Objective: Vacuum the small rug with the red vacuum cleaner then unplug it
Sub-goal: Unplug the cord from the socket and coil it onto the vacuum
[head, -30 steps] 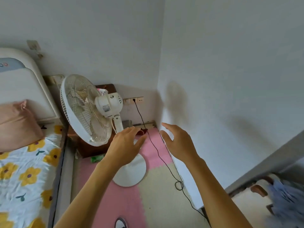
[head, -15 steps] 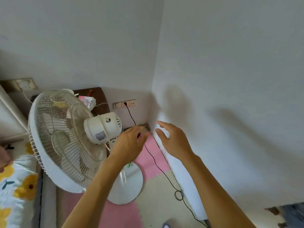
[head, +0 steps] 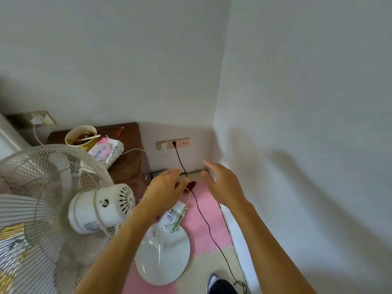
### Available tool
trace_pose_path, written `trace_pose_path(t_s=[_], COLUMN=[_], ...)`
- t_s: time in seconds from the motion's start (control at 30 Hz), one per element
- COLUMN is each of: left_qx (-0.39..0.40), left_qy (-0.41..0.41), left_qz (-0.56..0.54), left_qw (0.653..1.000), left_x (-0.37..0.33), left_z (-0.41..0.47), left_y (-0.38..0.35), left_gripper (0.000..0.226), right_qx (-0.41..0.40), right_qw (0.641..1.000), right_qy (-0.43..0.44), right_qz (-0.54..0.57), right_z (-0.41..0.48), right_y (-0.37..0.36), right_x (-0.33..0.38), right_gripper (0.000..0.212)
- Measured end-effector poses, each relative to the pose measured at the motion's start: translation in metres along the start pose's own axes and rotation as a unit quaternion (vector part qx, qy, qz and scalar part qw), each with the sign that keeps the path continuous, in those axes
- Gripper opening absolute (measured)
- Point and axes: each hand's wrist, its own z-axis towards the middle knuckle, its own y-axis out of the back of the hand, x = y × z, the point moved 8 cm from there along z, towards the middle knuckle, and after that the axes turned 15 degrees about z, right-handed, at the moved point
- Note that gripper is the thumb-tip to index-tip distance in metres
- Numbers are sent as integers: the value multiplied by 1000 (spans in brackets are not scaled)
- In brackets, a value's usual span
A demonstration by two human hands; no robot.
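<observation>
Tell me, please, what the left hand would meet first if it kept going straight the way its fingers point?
Probably the black cord hanging from the wall socket: the left hand points up toward it, fingers open and empty. Depth is unclear, so it might reach the wall first.

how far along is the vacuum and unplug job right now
No vacuum cleaner is in view, so the vacuuming can't be judged. In hand: left hand and right hand, both open, reaching toward the wall socket. Left: the black plug is still in.

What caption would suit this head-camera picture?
Both bare hands, left and right, reach toward the black plug in the wall socket, beside a white fan.
</observation>
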Motion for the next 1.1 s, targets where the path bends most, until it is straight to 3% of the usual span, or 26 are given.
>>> trace_pose_path(t_s=[0.23, 0.57, 0.83, 0.97, 1.1], left_qx=[-22, 7, 62, 93, 121], left_qy=[56, 69, 86, 128, 139], left_qz=[75, 43, -2, -3, 0], left_qw=[995, 997, 994, 987, 983], left_x=[9, 54, 85, 121, 150], left_z=[69, 140, 220, 292, 365], left_y=[6, -7, -56, -102, -163], left_gripper=[34, 33, 31, 47, 51], right_qx=[63, 80, 148, 220, 241], right_qw=[998, 997, 985, 969, 963], right_qy=[23, -6, -32, -38, -67], right_qz=[14, -22, -86, -109, -103], right_z=[83, 143, 221, 291, 370], right_y=[-4, -32, -78, -135, -190], right_x=[-14, -38, -94, -152, -207], right_gripper=[43, 39, 35, 38, 41])
